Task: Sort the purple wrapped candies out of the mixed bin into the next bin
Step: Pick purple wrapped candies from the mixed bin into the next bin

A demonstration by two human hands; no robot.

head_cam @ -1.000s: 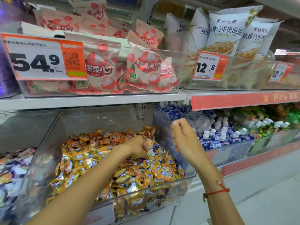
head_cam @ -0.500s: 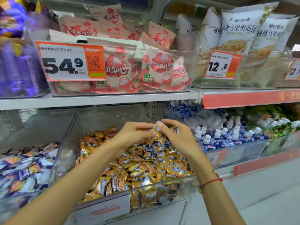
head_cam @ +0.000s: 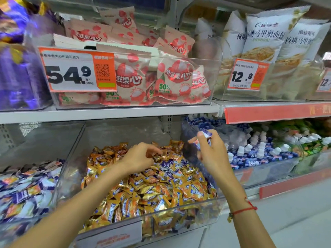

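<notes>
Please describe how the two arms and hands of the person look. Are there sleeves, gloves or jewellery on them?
Both forearms are bare up to the frame edge: no sleeves show, and no gloves. The left hand carries no ring or band that I can see. Below the right hand, a thin red string bracelet circles the wrist, with a small dark charm hanging from it.

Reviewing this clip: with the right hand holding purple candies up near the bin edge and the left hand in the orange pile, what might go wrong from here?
1. The right hand pinches several purple wrapped candies loosely at its fingertips; one may slip back into the mixed bin.
2. The bin to the right holds blue candies and small bottles; a drop there could be a mis-sort.
3. The left hand digs among orange candies; purple ones may stay buried.
</notes>
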